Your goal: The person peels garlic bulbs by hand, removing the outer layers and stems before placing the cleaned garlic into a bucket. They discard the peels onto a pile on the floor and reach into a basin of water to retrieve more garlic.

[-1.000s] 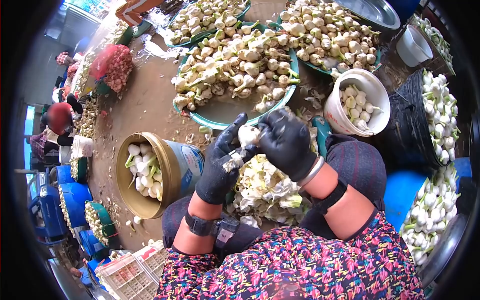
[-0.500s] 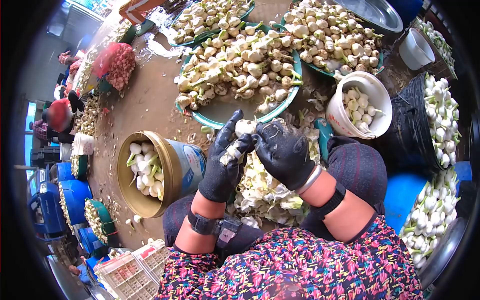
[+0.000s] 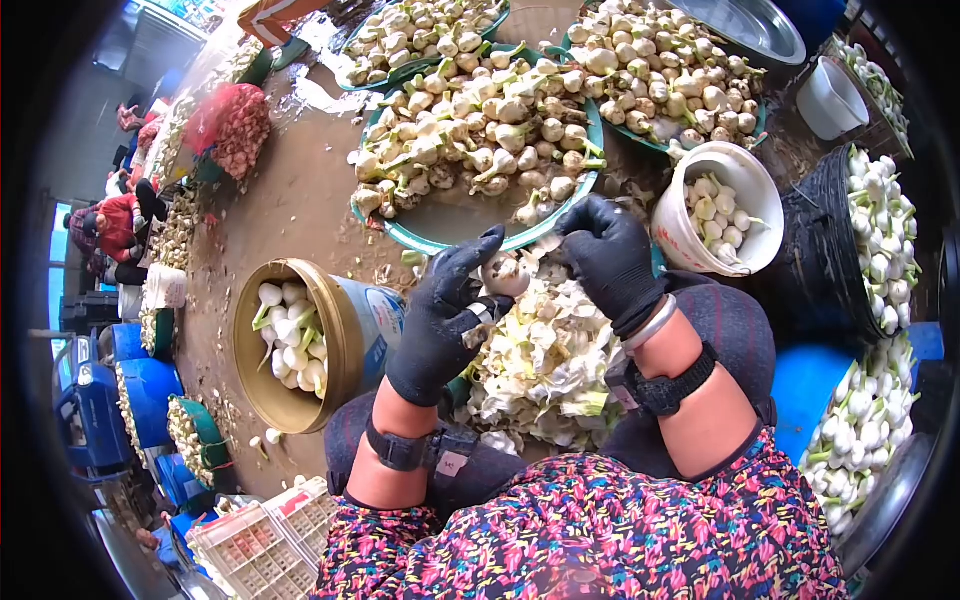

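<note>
My left hand point(image 3: 443, 315), in a black glove, is closed round a garlic bulb point(image 3: 506, 274) whose pale, brownish side faces up between thumb and fingers. My right hand point(image 3: 608, 262), also gloved in black, is curled just right of the bulb and apart from it; a thin strip of skin seems to hang at its fingertips, too small to make out well. Below both hands lies a heap of peeled garlic skins point(image 3: 550, 360) between my knees. Beyond them a green-rimmed basin point(image 3: 425, 243) holds many untrimmed bulbs.
At left stands a tan bucket point(image 3: 345, 350) of peeled bulbs; at right, a white bucket point(image 3: 672, 215) and a black tub point(image 3: 815, 235) hold more. A crate point(image 3: 260, 555) sits lower left. Other people point(image 3: 118, 225) are at far left, and a person's leg point(image 3: 272, 22) shows at top.
My right hand has moved right, away from the bulb, and its wrist has turned. The bulb in my left hand has shifted slightly right and down. A far-left person's posture has changed.
</note>
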Available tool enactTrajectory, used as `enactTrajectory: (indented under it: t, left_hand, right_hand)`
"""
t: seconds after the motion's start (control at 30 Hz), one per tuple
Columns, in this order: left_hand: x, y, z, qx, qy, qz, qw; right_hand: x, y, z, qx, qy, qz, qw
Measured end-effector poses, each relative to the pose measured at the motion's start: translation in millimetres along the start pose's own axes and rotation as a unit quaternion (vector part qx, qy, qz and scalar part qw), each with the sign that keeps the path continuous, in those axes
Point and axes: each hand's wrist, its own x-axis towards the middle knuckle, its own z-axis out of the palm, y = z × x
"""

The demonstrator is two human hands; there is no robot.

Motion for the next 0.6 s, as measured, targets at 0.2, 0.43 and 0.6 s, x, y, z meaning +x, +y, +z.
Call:
enactTrajectory:
  t: [0.2,0.43,0.6]
  left_hand:
    - [0,-1,-7,-0.006,0.04,-0.009,0.999]
    - [2,0,4,0.019,0.047,0.023,0.998]
    - [5,15,4,-0.293,0.091,-0.133,0.943]
  right_hand:
    - [5,1,-17,-0.222,-0.234,-0.017,0.946]
    - [-8,-8,3,0.149,-0.289,0.134,0.936]
    - [-8,1,13,0.287,-0.213,0.057,0.932]
